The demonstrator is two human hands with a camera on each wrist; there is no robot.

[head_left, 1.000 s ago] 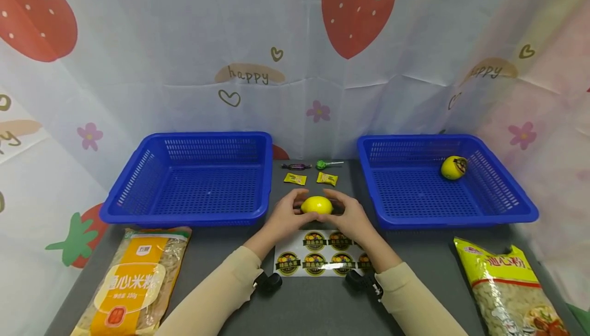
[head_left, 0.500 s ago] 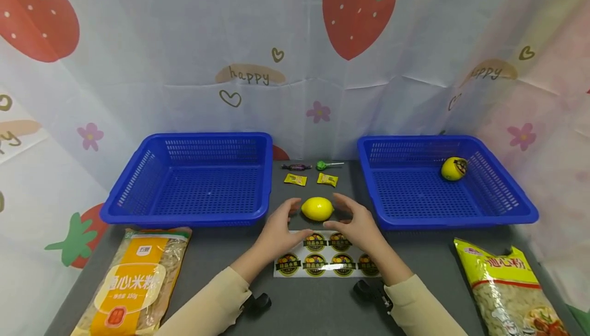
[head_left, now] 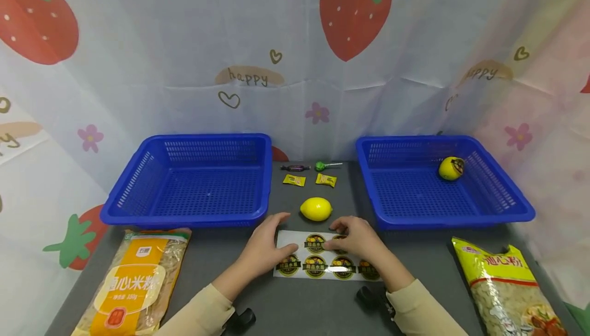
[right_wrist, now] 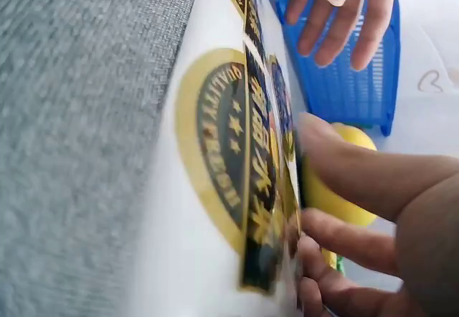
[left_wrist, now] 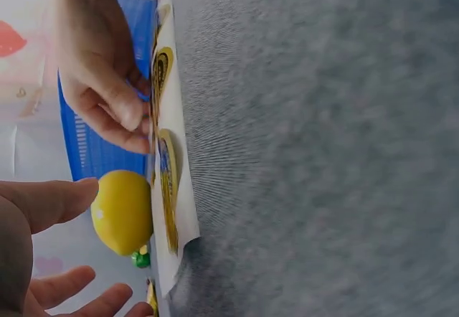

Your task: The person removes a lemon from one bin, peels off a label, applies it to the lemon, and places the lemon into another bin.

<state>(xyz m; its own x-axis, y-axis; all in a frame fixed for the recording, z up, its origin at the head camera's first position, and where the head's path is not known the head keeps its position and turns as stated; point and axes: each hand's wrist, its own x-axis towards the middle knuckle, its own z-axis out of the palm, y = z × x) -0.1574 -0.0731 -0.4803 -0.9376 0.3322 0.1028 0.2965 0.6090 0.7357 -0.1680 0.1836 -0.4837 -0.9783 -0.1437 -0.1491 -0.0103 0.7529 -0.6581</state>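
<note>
Left hand (head_left: 264, 244), digits apart and empty, at eight o'clock from the lemon (head_left: 316, 209). Lemon rests on the tabletop (head_left: 299, 308), sticker sheet (head_left: 329, 261) at its six o'clock, presumably close for easy reach; right hand (head_left: 358, 237), thumb and forefinger parted, low over the sheet at four o'clock
</note>
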